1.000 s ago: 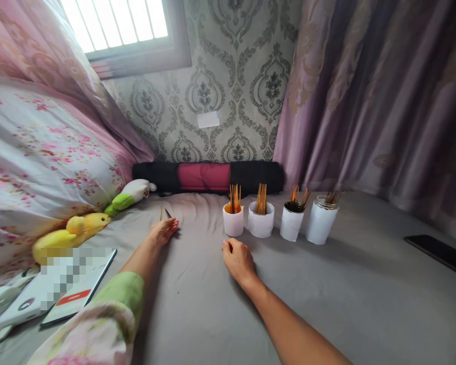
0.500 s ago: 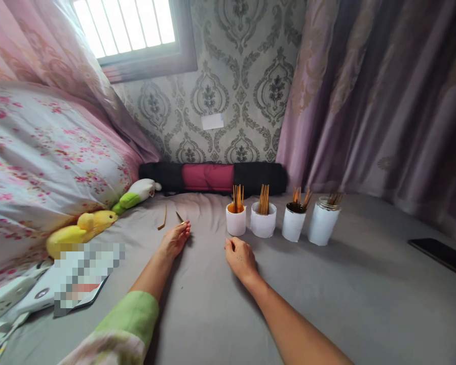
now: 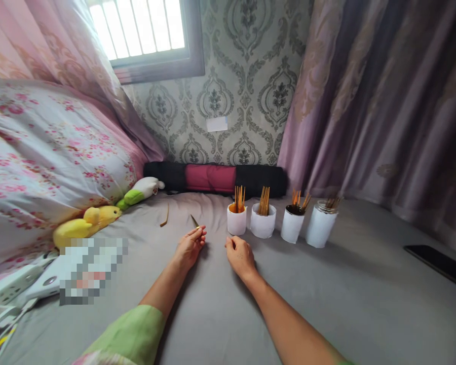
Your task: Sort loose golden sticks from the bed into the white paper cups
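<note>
Patterned wallpaper (image 3: 247, 76) and a barred window (image 3: 140, 25) overlook a bed (image 3: 327, 309) spread with grey sheeting, a black-and-red roll (image 3: 212, 177) lying along its far edge. At the bed's left side, floral bedding (image 3: 53, 147) rises behind a yellow plush toy (image 3: 74, 230) and a white-and-green one (image 3: 144, 187), above a white power strip (image 3: 11, 289). Toward the far edge, a slim bent tool (image 3: 166, 218) lies by itself on the sheet. To its right, the person's left hand (image 3: 190, 248) pinches a pointed brass-coloured tool (image 3: 194, 221), tip angled toward the far edge. Over the past second that hand has swung rightward, leaving the bent tool behind and narrowing the gap to the other hand; the held tool now sits nearer the white containers, though well short of touching them. The right hand (image 3: 240, 256) has kept its place, resting curled just in front of the first white-wrapped cup (image 3: 236, 223); whether it grips anything cannot be told. A second cup (image 3: 263, 225), a third (image 3: 292, 226) and a wrapped glass jar (image 3: 321, 228) complete the row, thin sticks (image 3: 264, 200) standing in all four. Near the bed's right side lies a dark phone (image 3: 441, 263).
</note>
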A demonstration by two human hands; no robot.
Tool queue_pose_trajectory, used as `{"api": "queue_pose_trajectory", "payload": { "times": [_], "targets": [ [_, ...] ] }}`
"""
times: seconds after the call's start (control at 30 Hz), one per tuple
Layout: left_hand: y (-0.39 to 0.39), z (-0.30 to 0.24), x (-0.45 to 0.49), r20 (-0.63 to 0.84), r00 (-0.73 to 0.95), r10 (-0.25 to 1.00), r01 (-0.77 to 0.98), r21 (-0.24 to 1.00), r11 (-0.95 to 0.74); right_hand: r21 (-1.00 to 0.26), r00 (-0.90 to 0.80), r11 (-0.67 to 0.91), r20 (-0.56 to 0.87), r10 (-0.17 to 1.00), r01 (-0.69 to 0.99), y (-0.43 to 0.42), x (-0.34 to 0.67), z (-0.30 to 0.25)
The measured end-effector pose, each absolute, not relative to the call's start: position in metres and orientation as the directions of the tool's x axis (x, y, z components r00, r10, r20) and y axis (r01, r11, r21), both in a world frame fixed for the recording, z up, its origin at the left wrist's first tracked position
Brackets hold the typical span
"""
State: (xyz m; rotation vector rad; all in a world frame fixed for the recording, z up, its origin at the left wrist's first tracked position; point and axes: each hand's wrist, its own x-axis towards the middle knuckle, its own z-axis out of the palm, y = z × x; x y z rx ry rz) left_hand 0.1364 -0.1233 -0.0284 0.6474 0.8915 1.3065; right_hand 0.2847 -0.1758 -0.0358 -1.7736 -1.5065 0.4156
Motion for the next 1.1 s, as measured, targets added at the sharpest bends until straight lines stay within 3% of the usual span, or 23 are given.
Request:
{"api": "queue_pose_trajectory", "payload": {
  "times": [0.63,1.1],
  "targets": [
    [-0.171,-0.025,0.164,-0.125,0.112,0.986,-0.389,0.907,0.159,-0.768,0.201,0.072,0.255,0.946,0.637,-0.176,0.288,-0.036],
    [-0.184,-0.027,0.165,0.051,0.108,0.993,-0.161,0.986,-0.034,-0.850,0.167,0.125,0.241,0.956,0.511,-0.174,0.293,-0.039]
  ]
}}
